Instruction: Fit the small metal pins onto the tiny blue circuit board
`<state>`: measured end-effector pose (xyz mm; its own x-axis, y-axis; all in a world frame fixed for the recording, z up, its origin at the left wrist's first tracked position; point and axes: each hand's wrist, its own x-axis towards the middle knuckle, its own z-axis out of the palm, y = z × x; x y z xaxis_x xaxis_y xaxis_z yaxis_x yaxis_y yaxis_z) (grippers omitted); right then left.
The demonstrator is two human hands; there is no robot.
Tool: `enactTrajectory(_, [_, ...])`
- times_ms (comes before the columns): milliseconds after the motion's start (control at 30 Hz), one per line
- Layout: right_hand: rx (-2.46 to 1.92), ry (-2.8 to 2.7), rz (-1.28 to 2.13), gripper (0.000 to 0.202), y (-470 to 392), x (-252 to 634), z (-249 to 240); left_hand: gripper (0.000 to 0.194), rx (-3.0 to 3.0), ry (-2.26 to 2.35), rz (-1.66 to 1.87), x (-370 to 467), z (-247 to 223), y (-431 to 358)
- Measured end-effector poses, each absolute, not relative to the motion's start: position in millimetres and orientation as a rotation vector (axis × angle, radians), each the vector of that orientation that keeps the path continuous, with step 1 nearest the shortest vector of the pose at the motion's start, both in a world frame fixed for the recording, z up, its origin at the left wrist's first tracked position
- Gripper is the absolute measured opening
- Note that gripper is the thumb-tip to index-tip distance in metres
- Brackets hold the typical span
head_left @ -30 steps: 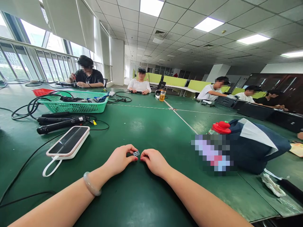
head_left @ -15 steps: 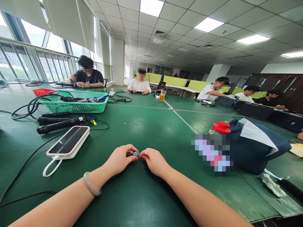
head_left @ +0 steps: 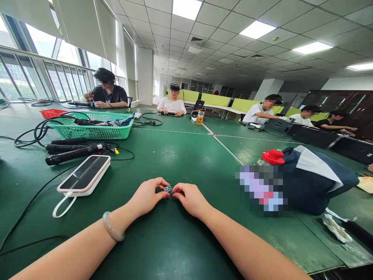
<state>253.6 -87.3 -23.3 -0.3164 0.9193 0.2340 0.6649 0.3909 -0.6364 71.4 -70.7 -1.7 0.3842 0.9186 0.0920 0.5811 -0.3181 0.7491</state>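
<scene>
Between the thumb and index finger of my left hand (head_left: 149,195) is a small dark block (head_left: 167,189) with a pale pattern on its face. Its exact kind is too small to make out. The left fingers are closed on it, just above the green tabletop. Close by on the right, my right hand (head_left: 190,198) has its fingers curled, thumb and index brought together in a pinch. A narrow gap separates those fingertips from the block. Whether anything tiny sits between them is hidden.
Left of my hands lie a phone (head_left: 86,175) on a white power bank, black rod-like devices (head_left: 76,154), and a green basket (head_left: 96,134) with cables. On the right stand a red-capped bottle (head_left: 273,157) and a dark blue bag (head_left: 311,186). Several people sit around the table.
My right fingertips have drawn back slightly to the right, away from the block. My left hand has stayed in place with the block in its fingers.
</scene>
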Motion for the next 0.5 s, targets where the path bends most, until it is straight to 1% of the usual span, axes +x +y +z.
enactTrajectory(300, [-1.352, -2.074, 0.584, 0.014, -88.9, 253.9, -21.4, 0.022, 2.012, 1.282, 0.695, 70.2, -3.2, -70.0])
enactTrajectory(500, [-1.368, -2.035, 0.624, 0.012, -88.8, 254.8, -22.0, 0.023, 2.017, 1.274, 0.707, 70.1, -3.6, -69.8])
